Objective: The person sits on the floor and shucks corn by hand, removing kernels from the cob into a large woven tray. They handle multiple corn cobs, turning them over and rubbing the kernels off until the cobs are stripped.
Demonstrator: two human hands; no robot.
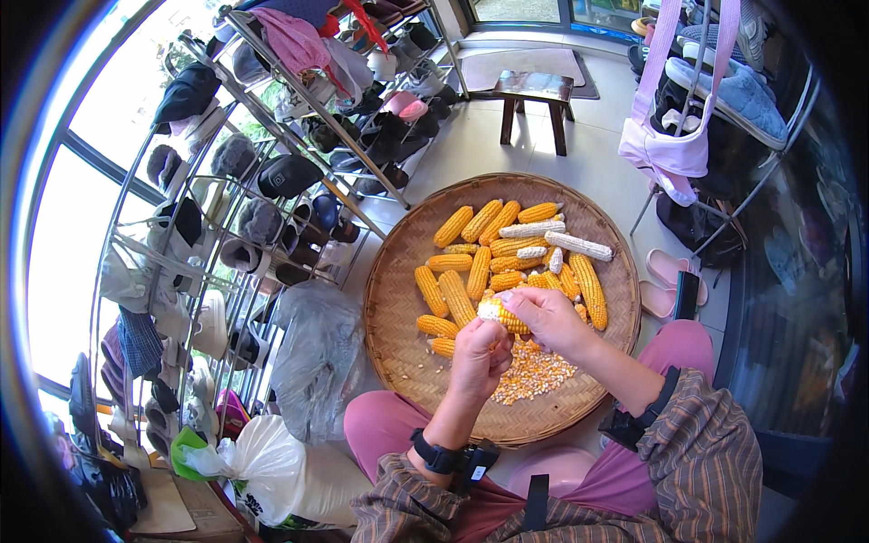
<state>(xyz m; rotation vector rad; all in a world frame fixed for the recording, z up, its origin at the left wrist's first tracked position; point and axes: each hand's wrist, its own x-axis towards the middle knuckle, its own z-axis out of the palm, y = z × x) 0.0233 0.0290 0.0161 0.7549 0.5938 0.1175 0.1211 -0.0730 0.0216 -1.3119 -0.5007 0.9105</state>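
Both my hands hold a partly shelled corn cob point(510, 317) above a round woven bamboo tray point(400, 285). My left hand point(481, 353) closes on its lower left end, where pale bare cob shows. My right hand point(546, 315) grips its other side, thumb on the yellow kernels. Beneath my hands lies a heap of loose kernels point(536, 373). Whole yellow corn cobs point(456, 297) lie about the tray's left and far parts. Stripped white cobs point(578, 246) rest among them at the upper right.
Metal shoe racks point(299, 153) full of shoes stand at the left, beside a grey plastic bag point(318, 360). Past the tray is a small wooden stool point(533, 87). A pink bag point(662, 151) hangs at the right rack. Pink slippers point(658, 298) and a phone point(687, 296) are at the right.
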